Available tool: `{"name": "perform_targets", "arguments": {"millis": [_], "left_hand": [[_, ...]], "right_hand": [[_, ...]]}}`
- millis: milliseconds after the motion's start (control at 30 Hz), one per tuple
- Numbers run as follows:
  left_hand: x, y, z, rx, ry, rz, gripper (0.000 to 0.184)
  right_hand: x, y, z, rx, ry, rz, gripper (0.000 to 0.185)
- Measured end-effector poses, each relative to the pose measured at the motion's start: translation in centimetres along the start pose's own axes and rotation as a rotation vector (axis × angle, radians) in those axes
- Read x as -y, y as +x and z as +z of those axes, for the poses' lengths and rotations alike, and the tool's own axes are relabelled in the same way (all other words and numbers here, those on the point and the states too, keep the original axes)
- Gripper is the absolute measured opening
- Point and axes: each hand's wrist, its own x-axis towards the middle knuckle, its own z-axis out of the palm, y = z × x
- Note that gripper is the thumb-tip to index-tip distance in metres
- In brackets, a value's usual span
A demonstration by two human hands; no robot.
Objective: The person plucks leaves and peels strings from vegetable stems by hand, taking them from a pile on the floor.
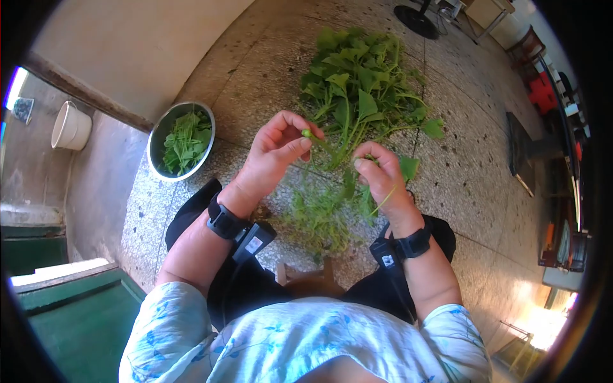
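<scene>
Between thumb and fingers, my left hand (281, 145) pinches the end of a green stem (307, 133). My right hand (379, 171) is closed on a leafy green sprig (408, 167), whose leaves show on both sides of the hand and hang below it. Beyond both hands lies a large pile of leafy greens (367, 83) on the speckled floor, its stems pointing toward me. Below the hands, a heap of thin stems and scraps (319, 217) is spread on the floor between my knees. A metal bowl (155, 167) holding leafy greens sits to the left of my left hand.
A white bucket (71, 126) stands at the far left, beyond a wall edge. At bottom left is a green door or panel (83, 325). A round black stand base (416, 22) is at the top. Furniture and a red object (541, 92) line the right side.
</scene>
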Motion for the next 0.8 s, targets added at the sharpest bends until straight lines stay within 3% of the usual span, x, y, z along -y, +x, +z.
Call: {"name": "perform_targets", "arguments": {"millis": [67,133,167,200,267,333,400,467,667,767,800], "left_hand": [[-0.6,0.0,-1.2,-0.031,0.034,0.016,0.012],[-2.0,-0.1,-3.4,-0.237,0.907,0.179,0.014],[-3.2,-0.3,-5.2,-0.338,1.374,0.290,0.024],[-4.2,-0.6,-6.6,-0.511,1.686,0.282,0.031],[-4.6,-0.9,-7.6,-0.858,1.983,0.351,0.030],[-4.0,-0.7,-5.6,-0.643,1.776,0.385,0.032],[-1.8,-0.4,-1.5,-0.112,1.261,0.426,0.031],[-0.8,-0.7,2.4,0.116,1.091,0.401,0.026],[-0.3,0.1,2.8,0.109,1.041,0.287,0.015],[-0.7,0.3,2.8,0.164,1.058,0.329,0.013],[-0.8,0.4,2.8,0.209,1.073,0.343,0.013]], "right_hand": [[-0.1,-0.1,-0.2,-0.054,-0.026,0.085,0.007],[-0.3,-0.1,0.0,-0.040,-0.028,0.021,0.007],[-0.3,-0.2,-0.1,-0.084,-0.021,0.035,0.006],[-0.4,-0.2,0.0,-0.132,-0.016,0.050,0.005],[-0.9,-0.2,0.3,-0.116,0.029,0.056,0.003],[-1.0,0.0,0.9,-0.132,0.063,0.056,0.002],[-1.0,-0.1,1.8,-0.142,0.093,0.077,0.003],[-0.8,-0.1,2.5,-0.209,0.028,0.083,0.004],[-0.2,-0.2,1.0,-0.089,0.083,0.056,0.006],[0.8,-0.4,0.3,-0.033,0.039,0.126,0.008],[1.0,-0.3,-0.1,0.028,-0.130,0.047,0.009]]}}
